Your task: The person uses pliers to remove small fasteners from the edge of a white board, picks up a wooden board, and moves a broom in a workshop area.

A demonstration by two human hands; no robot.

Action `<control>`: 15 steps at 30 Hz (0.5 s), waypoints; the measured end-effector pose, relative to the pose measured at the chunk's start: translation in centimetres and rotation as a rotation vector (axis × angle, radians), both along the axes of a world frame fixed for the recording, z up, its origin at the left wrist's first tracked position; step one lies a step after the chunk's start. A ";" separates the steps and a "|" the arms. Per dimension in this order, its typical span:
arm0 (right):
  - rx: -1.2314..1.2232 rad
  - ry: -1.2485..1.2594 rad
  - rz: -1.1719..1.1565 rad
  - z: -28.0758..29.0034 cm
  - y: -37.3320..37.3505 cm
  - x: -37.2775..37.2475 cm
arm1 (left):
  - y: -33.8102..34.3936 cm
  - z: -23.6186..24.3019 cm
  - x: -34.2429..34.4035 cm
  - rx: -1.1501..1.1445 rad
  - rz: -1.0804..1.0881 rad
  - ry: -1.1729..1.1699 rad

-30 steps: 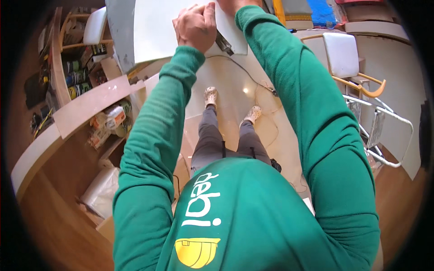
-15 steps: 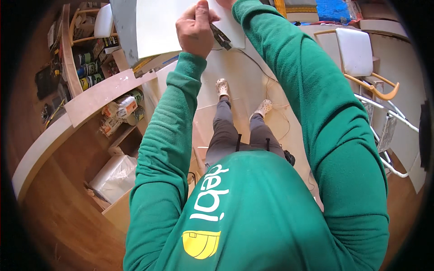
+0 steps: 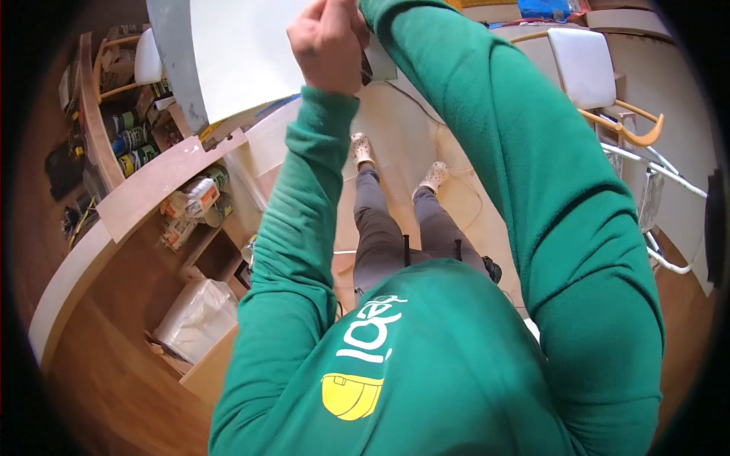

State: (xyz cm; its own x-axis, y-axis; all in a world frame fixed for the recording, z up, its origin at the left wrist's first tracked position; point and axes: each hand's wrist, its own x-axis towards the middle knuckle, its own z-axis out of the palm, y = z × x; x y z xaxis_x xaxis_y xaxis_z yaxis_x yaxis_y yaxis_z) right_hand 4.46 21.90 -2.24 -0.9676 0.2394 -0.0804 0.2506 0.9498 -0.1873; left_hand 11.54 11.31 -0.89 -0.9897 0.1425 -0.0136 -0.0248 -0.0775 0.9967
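Observation:
My left hand (image 3: 327,45) is raised at the top edge, over the right part of a white sheet (image 3: 239,57). Its fingers are curled closed, and whatever they may hold is hidden. My right arm in its green sleeve (image 3: 487,99) reaches up to the same spot, but the hand lies beyond the top edge. A dark object (image 3: 366,70), mostly covered by my left hand, shows just below the wrist side; its kind is unclear. The sheet rests on a grey surface (image 3: 176,57).
A curved wooden counter (image 3: 84,266) sweeps round the left, with cans (image 3: 133,140) and a plastic-wrapped bundle (image 3: 196,319) on its shelves. At right stand a white-backed chair (image 3: 582,68) and a white metal frame (image 3: 669,178). A thin cable (image 3: 414,99) trails across the floor.
The view has shifted, so the sheet and counter sit further left. My left hand has moved higher and covers more of the dark object. My right hand has left the picture.

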 end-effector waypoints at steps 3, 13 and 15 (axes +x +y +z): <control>-0.051 0.115 -0.053 -1.2 0.0 -0.6 | -0.7 -2.0 -1.5 -0.518 0.007 0.601; -0.142 0.262 -0.143 -1.0 -1.0 0.3 | -1.3 -0.9 1.6 0.039 -0.063 0.069; -0.128 0.192 -0.136 -0.9 -0.5 -0.4 | -1.3 -1.0 2.0 0.052 -0.072 0.165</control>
State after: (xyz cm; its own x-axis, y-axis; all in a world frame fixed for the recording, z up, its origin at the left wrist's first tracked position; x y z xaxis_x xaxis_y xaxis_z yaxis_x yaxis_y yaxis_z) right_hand 4.03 21.43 -3.17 -0.9277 0.3679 0.0632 0.3225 0.8752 -0.3604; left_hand 13.51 10.02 -1.86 -0.9651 0.2097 0.1571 0.1311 -0.1328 0.9824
